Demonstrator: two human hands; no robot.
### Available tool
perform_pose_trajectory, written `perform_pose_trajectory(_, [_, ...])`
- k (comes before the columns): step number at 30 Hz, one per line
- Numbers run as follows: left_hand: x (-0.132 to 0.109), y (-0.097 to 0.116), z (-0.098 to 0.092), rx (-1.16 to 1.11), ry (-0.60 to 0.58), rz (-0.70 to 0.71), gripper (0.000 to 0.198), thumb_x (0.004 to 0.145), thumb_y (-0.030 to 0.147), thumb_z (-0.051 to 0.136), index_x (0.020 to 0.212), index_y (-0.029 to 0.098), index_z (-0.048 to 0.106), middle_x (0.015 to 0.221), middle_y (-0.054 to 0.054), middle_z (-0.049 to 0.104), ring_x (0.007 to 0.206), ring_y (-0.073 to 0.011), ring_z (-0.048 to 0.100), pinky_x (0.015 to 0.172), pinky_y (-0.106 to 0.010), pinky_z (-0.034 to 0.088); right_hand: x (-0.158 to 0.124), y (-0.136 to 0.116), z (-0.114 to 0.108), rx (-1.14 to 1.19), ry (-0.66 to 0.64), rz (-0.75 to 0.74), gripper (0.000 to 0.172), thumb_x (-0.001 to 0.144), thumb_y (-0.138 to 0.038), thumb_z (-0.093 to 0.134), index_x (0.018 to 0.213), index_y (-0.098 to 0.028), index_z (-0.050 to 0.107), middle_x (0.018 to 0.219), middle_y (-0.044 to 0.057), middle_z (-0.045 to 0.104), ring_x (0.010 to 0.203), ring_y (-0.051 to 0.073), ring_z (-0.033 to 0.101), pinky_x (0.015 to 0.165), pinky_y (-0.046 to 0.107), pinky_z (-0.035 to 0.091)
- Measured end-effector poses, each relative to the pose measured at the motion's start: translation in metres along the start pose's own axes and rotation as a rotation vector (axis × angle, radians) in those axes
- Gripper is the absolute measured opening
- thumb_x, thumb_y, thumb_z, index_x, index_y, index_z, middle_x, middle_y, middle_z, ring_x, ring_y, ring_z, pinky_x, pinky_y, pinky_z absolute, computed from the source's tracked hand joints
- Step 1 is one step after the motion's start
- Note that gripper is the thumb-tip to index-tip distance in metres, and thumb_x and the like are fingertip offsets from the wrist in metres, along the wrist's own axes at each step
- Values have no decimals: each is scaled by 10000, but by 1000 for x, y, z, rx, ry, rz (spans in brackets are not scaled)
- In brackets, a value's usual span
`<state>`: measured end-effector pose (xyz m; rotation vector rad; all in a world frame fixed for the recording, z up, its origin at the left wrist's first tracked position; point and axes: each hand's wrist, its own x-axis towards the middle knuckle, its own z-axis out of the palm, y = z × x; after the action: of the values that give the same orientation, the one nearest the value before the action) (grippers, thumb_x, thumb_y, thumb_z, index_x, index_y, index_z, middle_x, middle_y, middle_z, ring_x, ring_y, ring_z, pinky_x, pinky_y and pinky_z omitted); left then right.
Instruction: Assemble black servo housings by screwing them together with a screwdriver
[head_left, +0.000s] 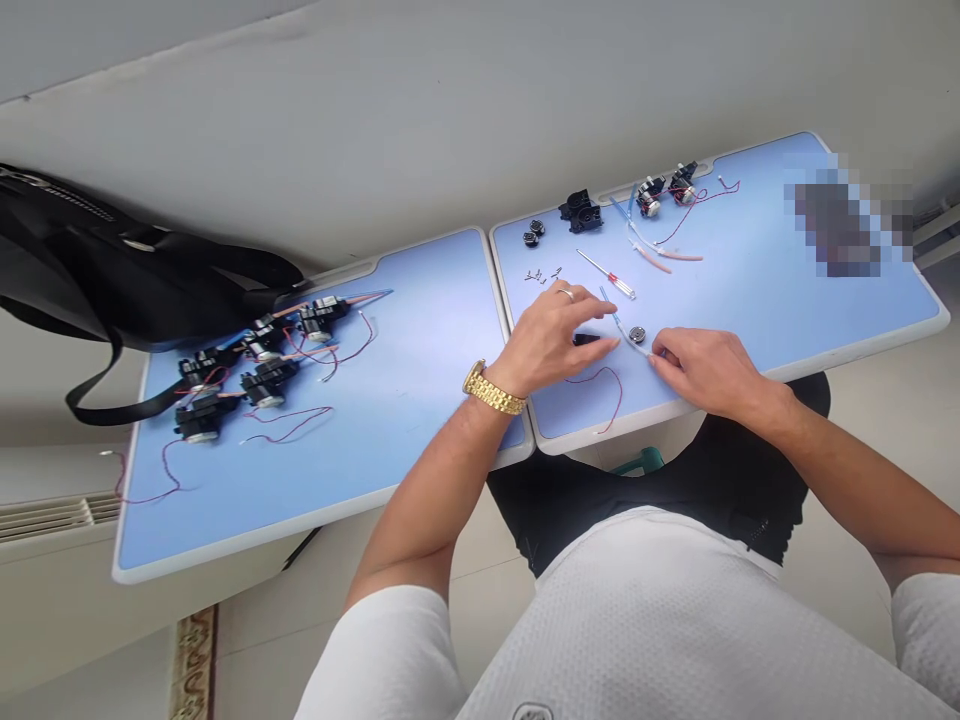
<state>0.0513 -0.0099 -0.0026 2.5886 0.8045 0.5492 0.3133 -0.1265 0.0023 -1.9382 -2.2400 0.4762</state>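
My right hand is closed near the front of the right table, its thumb and forefinger pinching one end of a thin tube with a blue far end. My left hand hovers with thumb and forefinger apart, the forefinger tip close to that tube. Partly hidden under its fingers lies a black part, and a red and black wire runs out below. Between the hands sits a small round black wheel-like piece. A screwdriver with a red and clear handle lies beyond them.
Small screws, two round black pieces, a black housing, more tubes and two wired assemblies lie farther back. Several motor assemblies cover part of the left table, beside a black bag. A pixelated object lies right.
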Motion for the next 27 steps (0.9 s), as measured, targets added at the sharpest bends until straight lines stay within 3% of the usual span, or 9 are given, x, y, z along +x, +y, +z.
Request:
perform_pose_trajectory(4, [11,24,9,233,-152,27,477,1075,323,774,1548,275,741,1214,-126,809,1165,-335,648,957,-455,523,2,2,1,21,3,-10,203,1079,-332,568,1034,-219,731,902,68,788,791,239,649,719,365,349])
perform_pose_trajectory(8, [22,36,17,313,-275,36,418,1103,375,769,1508,275,765,1173,-132,801,1097,-323,639,915,-433,487,4,2,2,30,-1,-9,197,1082,-314,576,1046,-215,743,931,76,804,826,248,676,727,366,356])
perform_pose_trajectory(15, [30,30,27,261,-272,22,210,1141,307,731,1304,238,845,1092,-110,782,1027,-280,667,880,-390,511,7,-1,-1,15,-34,13,182,1089,-268,580,1067,-212,752,971,81,827,857,254,697,731,369,345])
perform_pose_trajectory(20, [28,26,29,261,-257,125,178,1154,268,693,1225,218,848,1077,-109,782,1003,-265,669,883,-390,542,9,5,0,72,-22,-15,160,1083,-274,583,1028,-223,725,969,68,824,847,241,678,747,369,363])
perform_pose_trajectory(27, [19,9,34,196,-167,208,258,1178,259,623,1353,252,813,1130,-106,793,1042,-250,701,829,-354,570,10,13,4,80,73,-155,206,1127,-293,528,1057,-219,707,1086,134,835,1018,299,729,831,392,437])
